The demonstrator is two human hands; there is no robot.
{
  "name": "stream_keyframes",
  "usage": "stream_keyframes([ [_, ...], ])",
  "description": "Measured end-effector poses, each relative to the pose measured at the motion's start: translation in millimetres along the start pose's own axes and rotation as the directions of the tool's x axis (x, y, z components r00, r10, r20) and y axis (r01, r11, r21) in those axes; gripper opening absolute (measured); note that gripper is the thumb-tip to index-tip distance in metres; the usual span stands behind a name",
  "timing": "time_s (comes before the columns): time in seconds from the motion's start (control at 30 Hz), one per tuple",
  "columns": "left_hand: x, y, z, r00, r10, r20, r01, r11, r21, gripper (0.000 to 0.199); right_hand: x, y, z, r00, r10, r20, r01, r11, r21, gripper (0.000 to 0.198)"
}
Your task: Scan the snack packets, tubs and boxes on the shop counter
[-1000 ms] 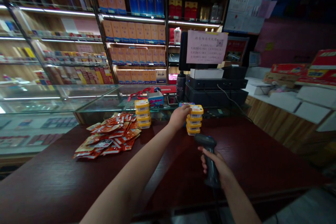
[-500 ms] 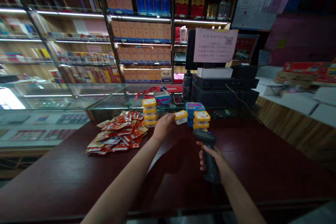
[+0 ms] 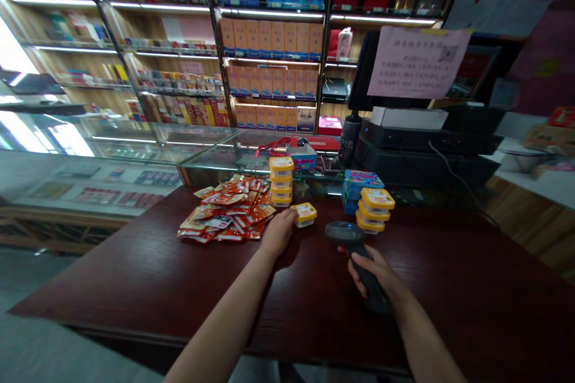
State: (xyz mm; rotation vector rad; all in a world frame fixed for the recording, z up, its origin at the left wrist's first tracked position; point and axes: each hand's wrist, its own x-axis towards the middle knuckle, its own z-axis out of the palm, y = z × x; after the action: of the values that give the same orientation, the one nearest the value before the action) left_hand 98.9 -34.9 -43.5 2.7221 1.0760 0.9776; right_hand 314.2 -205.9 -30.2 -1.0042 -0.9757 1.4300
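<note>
My left hand (image 3: 279,232) is closed on the near left end of a small yellow-lidded plastic tub (image 3: 304,214), low at the counter top. In my right hand (image 3: 374,268) is a dark handheld barcode scanner (image 3: 348,233), gripped by its handle with its head toward the tub. Just behind my left hand rises a stack of yellow tubs (image 3: 281,182). A shorter stack of similar tubs (image 3: 374,210) stands beyond the scanner, beside blue patterned boxes (image 3: 359,182). Orange snack packets (image 3: 229,209) lie heaped left of my left hand.
The dark red counter (image 3: 148,287) carries these goods. Behind it are a glass display case (image 3: 211,158), an open blue box (image 3: 302,158), a dark bottle (image 3: 349,139) and a monitor with a paper notice (image 3: 415,63). A cable (image 3: 453,170) hangs at the right. Stocked shelves line the back.
My left hand has brought the yellow tub down and left, toward the tall stack. The scanner has tilted in my right hand. The whole view has shifted, so the goods appear further right.
</note>
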Motion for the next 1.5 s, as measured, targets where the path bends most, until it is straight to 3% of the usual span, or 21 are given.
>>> stream_keyframes([
  [0.47, -1.2, 2.3, 4.1, 1.000, -0.021, 0.012, 0.022, 0.991, -0.134, 0.025, -11.5, 4.3, 10.6, 0.998, 0.058, -0.014, -0.059, 0.990, -0.124, 0.038],
  [0.73, 0.5, 6.5, 3.3, 0.998, -0.061, 0.004, 0.061, 0.994, -0.085, 0.018, -13.6, 4.8, 10.0, 0.999, 0.017, 0.030, -0.014, 0.996, -0.092, 0.033],
  [1.03, -4.6, 8.3, 0.9, 1.000, 0.003, -0.030, -0.004, 0.999, -0.034, 0.022, -14.7, 4.0, 10.3, 1.000, -0.009, -0.009, 0.009, 0.998, -0.064, 0.039],
  [1.5, -0.9, 9.6, 4.1, 0.992, -0.115, -0.056, 0.122, 0.982, 0.142, 0.019, -13.6, 7.5, 6.8, 0.999, -0.032, -0.005, 0.032, 0.999, -0.043, 0.037],
])
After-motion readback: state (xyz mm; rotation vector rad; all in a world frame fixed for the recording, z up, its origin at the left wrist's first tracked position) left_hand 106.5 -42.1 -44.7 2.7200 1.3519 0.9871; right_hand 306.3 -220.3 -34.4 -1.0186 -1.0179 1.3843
